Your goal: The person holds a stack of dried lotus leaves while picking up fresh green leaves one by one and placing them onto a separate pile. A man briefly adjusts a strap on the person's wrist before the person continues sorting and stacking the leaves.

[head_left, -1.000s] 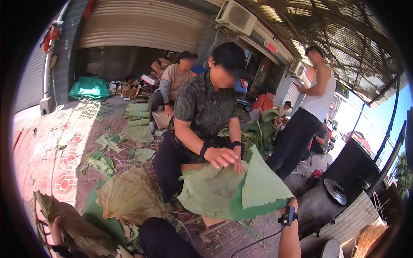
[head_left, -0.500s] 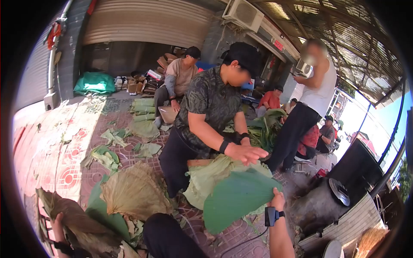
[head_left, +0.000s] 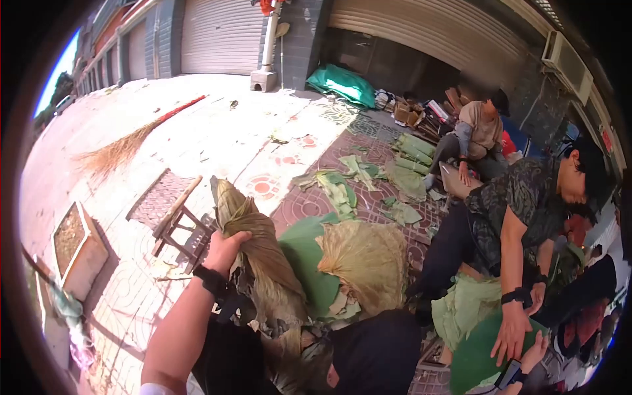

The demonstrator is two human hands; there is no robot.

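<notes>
My left hand is closed around the upper side of a folded bundle of brownish dried lotus leaves, which leans upright by my lap. At the lower right, my right hand grips the edge of a green lotus leaf. A co-worker's hand lies spread on that same leaf. Pale green leaves are stacked under and beside it, in front of the co-worker. Between my hands a tan dried leaf overlaps another green leaf on the ground.
Left of the bundle stands a small wooden stool. Farther left are a planter box and a straw broom. Loose leaf pieces litter the tiles ahead. Another person sits near the shutters, beside stacked leaves.
The view has swung left, so the co-worker and green leaf now appear farther right. My left hand and the brown bundle have come fully into view. Both hands keep their holds.
</notes>
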